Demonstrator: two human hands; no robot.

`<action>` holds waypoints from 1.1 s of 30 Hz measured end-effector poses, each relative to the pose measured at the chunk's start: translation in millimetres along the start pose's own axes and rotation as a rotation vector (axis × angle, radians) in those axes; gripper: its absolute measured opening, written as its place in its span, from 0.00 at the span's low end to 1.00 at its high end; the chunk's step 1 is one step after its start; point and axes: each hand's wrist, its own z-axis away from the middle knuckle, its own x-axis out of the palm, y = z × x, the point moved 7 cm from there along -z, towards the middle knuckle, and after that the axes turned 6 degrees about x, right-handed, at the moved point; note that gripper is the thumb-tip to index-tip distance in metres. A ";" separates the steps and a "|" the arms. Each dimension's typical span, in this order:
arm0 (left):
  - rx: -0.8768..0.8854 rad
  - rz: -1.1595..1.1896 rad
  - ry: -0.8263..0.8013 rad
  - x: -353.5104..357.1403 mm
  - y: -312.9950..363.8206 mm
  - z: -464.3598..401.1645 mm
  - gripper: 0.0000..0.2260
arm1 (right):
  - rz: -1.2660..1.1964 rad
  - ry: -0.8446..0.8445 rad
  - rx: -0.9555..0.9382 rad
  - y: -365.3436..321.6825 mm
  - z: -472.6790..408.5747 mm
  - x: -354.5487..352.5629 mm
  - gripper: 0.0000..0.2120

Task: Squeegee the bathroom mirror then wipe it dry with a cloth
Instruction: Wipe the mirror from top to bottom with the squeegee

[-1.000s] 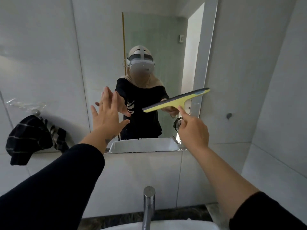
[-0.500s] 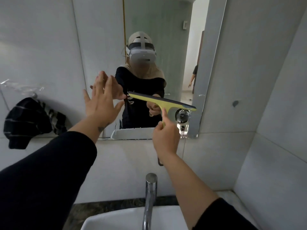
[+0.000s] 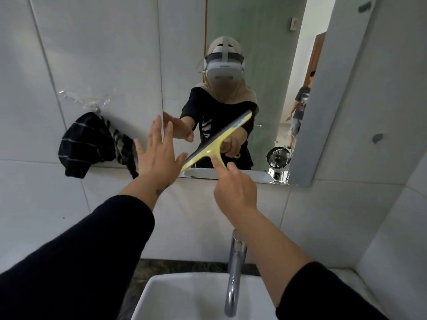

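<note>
The wall mirror (image 3: 258,54) fills the upper middle of the head view, above the sink. My right hand (image 3: 233,188) grips the handle of a yellow squeegee (image 3: 217,142), forefinger stretched along it. Its dark blade lies tilted on the lower glass, left end low, right end high. My left hand (image 3: 157,153) is spread flat, fingers apart, at the mirror's lower left edge and holds nothing. A black cloth with pale stripes (image 3: 90,146) hangs from a wall hook left of the mirror.
A chrome tap (image 3: 233,271) rises over the white basin (image 3: 184,299) at the bottom. Tiled walls close in on the left and right. A small fan and a second person show only as reflections in the mirror.
The squeegee blade has swung from tilting down to the right to tilting up to the right, low on the glass. My head has tipped down, showing more of the basin.
</note>
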 end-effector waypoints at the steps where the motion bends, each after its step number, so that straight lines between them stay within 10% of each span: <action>1: 0.004 0.010 -0.008 2.2 3.1 2.0 0.36 | 0.052 -0.008 -0.018 3.6 -0.3 -3.0 0.34; 15: 0.103 0.094 -0.089 43.5 77.6 13.5 0.35 | 0.213 0.084 0.089 107.5 6.5 -37.2 0.34; 33: 0.184 0.095 -0.044 67.0 88.1 14.3 0.36 | -0.376 0.216 0.419 182.1 39.8 13.4 0.25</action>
